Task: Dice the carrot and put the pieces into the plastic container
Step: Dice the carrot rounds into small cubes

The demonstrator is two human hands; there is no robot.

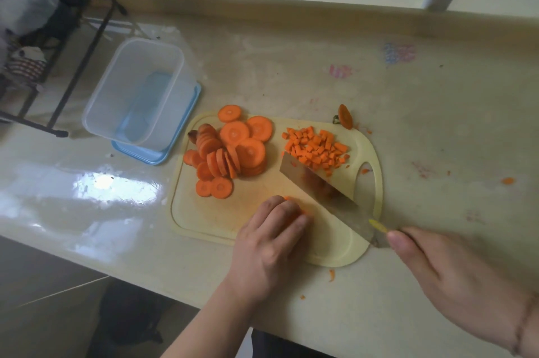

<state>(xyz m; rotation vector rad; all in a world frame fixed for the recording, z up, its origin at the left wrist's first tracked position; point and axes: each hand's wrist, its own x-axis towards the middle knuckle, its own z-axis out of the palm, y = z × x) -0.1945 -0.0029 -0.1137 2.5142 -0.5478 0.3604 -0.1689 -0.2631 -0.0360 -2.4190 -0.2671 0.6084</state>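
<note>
Orange carrot rounds (230, 150) lie heaped at the centre of the frame on a pale yellow cutting board (221, 217), with a pile of diced carrot (316, 147) just right of them. The left hand (269, 244), fingers curled, presses down on a bit of carrot (mostly hidden beneath it) at the board's lower middle. The right hand (446, 273) grips the handle of a cleaver (323, 191), blade slanting beside the dice. Clear plastic container (131, 89) stands on its blue lid (186, 121), upper left.
</note>
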